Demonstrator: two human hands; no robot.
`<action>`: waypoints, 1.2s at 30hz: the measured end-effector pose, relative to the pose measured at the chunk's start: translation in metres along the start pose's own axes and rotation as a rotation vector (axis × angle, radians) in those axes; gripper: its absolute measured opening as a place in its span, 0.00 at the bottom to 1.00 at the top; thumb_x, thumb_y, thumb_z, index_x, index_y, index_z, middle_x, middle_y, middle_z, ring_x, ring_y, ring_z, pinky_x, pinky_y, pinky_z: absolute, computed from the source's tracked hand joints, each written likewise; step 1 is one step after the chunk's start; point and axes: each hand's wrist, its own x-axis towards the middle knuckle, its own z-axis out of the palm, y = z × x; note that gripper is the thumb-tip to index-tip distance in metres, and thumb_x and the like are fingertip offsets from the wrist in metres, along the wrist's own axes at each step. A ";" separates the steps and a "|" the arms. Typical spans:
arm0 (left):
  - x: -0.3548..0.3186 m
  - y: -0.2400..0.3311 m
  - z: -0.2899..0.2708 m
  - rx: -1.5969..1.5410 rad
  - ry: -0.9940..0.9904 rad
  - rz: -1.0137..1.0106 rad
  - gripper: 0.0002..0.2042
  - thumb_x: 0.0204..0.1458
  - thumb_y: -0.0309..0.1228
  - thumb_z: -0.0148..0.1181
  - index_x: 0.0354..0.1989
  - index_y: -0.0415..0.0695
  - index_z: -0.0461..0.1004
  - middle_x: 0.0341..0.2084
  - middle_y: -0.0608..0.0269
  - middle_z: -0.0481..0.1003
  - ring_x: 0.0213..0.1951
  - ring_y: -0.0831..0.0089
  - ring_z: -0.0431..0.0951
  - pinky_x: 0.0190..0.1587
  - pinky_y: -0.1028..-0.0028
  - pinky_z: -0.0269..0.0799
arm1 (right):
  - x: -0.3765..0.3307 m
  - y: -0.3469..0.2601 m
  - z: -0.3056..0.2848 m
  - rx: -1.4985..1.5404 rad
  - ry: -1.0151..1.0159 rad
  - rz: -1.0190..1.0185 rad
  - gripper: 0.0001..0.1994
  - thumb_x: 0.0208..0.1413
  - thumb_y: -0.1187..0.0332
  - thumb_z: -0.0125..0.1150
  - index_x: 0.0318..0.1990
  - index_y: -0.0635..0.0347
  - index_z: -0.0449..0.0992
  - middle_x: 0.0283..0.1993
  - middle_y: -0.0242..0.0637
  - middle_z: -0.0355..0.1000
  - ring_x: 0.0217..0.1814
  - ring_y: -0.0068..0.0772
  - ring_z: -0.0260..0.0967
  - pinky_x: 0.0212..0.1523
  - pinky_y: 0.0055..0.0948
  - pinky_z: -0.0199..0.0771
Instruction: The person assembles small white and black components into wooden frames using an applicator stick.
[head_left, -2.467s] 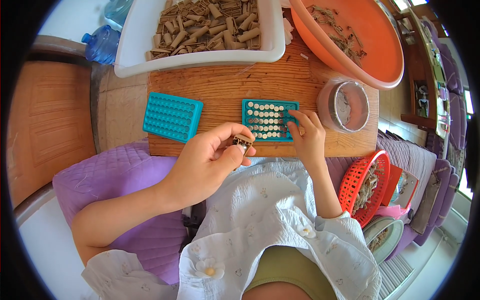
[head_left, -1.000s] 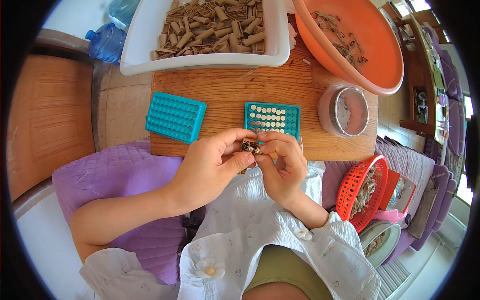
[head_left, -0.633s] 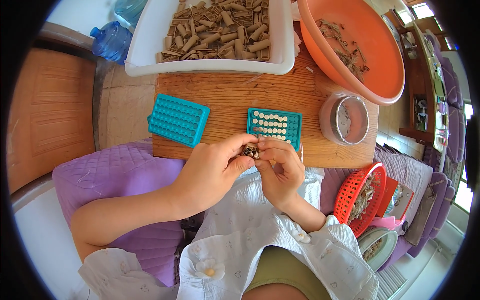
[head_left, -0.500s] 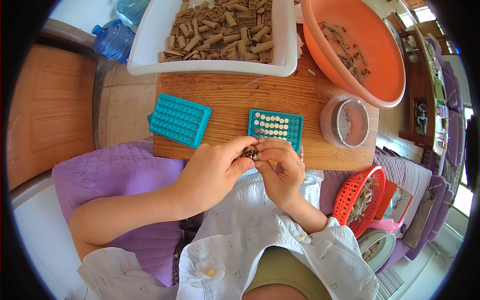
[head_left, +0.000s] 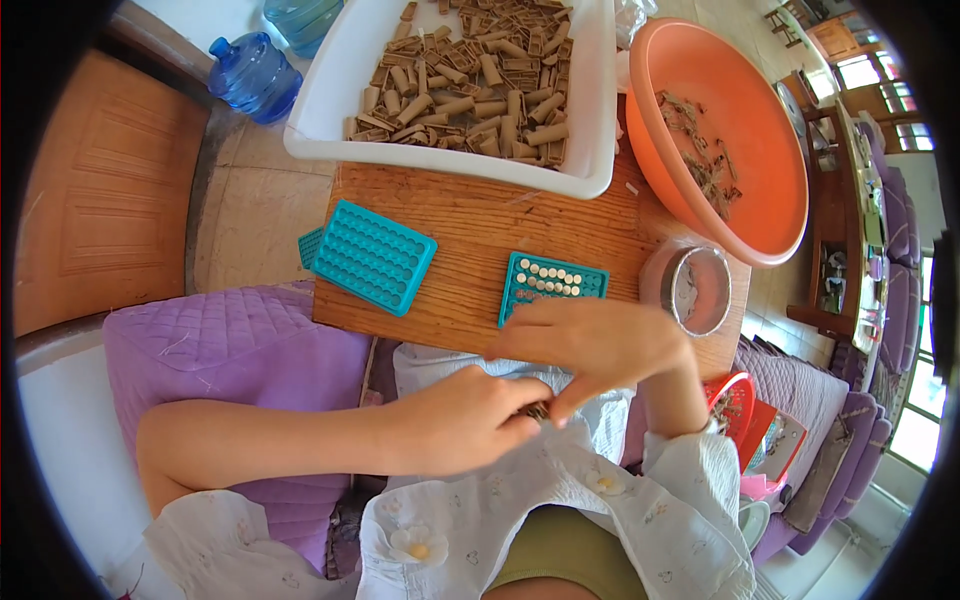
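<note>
head | both hands' fingers pinch one small dark piece (head_left: 538, 411) | two teal trays (head_left: 372, 256) | one orange basin (head_left: 730, 120)

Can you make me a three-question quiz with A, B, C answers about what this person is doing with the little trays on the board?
1. Where is the small dark piece?
A. in the orange basin
B. pinched between the fingertips of both hands
C. on the floor

2. What colour are the two moulded trays on the wooden board?
A. teal
B. red
C. yellow

3. How does the tray with round pieces look?
A. turned over
B. empty
C. partly filled, partly hidden by a hand

Answers:
1 B: the left hand and right hand meet on it.
2 A: the empty tray matches the other.
3 C: pale pieces fill its far rows only.
</note>
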 end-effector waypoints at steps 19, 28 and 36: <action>0.008 -0.007 -0.026 -0.449 0.215 -0.112 0.10 0.47 0.26 0.51 0.39 0.38 0.67 0.29 0.60 0.73 0.28 0.81 0.70 0.31 0.79 0.66 | 0.189 0.188 -0.138 -0.750 0.348 0.724 0.11 0.47 0.61 0.55 0.33 0.58 0.76 0.34 0.44 0.72 0.37 0.41 0.70 0.37 0.34 0.72; 0.015 -0.013 -0.023 -0.537 0.339 0.000 0.12 0.54 0.25 0.44 0.47 0.38 0.62 0.38 0.62 0.69 0.34 0.80 0.72 0.34 0.81 0.67 | 0.097 0.084 -0.150 0.101 0.764 0.364 0.10 0.43 0.66 0.61 0.31 0.63 0.73 0.30 0.31 0.69 0.30 0.21 0.63 0.30 0.19 0.62; 0.016 -0.006 -0.032 -0.747 0.483 0.018 0.14 0.56 0.26 0.41 0.51 0.40 0.61 0.39 0.65 0.69 0.43 0.81 0.69 0.32 0.88 0.62 | 0.003 0.008 -0.020 0.492 0.883 0.366 0.12 0.44 0.75 0.60 0.39 0.66 0.72 0.32 0.34 0.71 0.29 0.19 0.66 0.29 0.18 0.67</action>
